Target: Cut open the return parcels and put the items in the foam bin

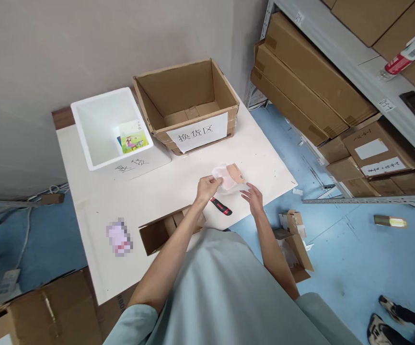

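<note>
My left hand [207,188] pinches the left side of a small packet [231,177], pink and orange inside a clear plastic sleeve with a barcode label. It is held over the front right part of the white table [265,167]. At the packet's lower right corner is my right hand [253,197], fingers apart; whether they touch the plastic I cannot tell. A black and red box cutter [221,206] lies on the table just below the packet. Beneath my left forearm stands an open small cardboard box [157,234], partly hidden by the arm.
A white foam box [85,139] with picture books [133,139] and a labelled cardboard box [202,132] stand at the back. A blurred pale item [119,238] lies front left. Shelves with cartons [308,81] rise at right. Opened cartons [295,254] and another person's shoes [376,328] are on the floor.
</note>
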A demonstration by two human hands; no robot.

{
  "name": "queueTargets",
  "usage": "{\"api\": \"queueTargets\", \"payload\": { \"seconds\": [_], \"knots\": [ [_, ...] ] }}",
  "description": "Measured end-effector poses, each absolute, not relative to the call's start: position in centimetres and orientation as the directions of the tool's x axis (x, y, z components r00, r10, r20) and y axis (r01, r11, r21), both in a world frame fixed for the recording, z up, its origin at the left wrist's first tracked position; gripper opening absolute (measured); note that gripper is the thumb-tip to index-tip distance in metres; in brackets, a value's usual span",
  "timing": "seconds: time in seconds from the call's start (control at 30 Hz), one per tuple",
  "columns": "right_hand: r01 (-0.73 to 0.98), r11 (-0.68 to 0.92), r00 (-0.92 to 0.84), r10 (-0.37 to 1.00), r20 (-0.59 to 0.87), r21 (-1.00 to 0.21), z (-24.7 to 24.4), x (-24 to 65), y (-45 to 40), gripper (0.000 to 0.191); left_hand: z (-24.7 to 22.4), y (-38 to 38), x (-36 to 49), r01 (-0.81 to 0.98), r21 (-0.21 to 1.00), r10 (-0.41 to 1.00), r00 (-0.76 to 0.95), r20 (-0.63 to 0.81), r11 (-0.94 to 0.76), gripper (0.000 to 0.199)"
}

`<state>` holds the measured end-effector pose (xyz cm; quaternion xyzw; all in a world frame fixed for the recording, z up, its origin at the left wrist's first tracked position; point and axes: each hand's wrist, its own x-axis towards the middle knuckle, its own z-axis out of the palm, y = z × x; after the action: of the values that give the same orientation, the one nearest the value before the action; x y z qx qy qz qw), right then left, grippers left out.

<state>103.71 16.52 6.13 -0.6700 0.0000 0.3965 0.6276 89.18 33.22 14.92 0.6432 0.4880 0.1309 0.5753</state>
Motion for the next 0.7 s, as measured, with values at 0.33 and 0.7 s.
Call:
{"api": "queueTargets", "payload": {
  "seconds": [0.33, 0.7],
  "knots": [
    [-0.164, -0.405, 0.716, 0.579, -0.391, -0.9, 2.1, 106.2, 15.9, 0.063, 7.6, 30.1, 89.2, 0.749, 0.649, 0.667, 0.417, -0.617, 0.131, 0.026],
    [0.18, -0.629, 0.728, 0.602, -0.327, -0.756, 2.1, 104.6, 15.3, 0.064, 11.8, 27.7, 84.0, 0.578, 0.781, 0.566, 0.572, -0.594, 0.236, 0.046]
  ]
}}
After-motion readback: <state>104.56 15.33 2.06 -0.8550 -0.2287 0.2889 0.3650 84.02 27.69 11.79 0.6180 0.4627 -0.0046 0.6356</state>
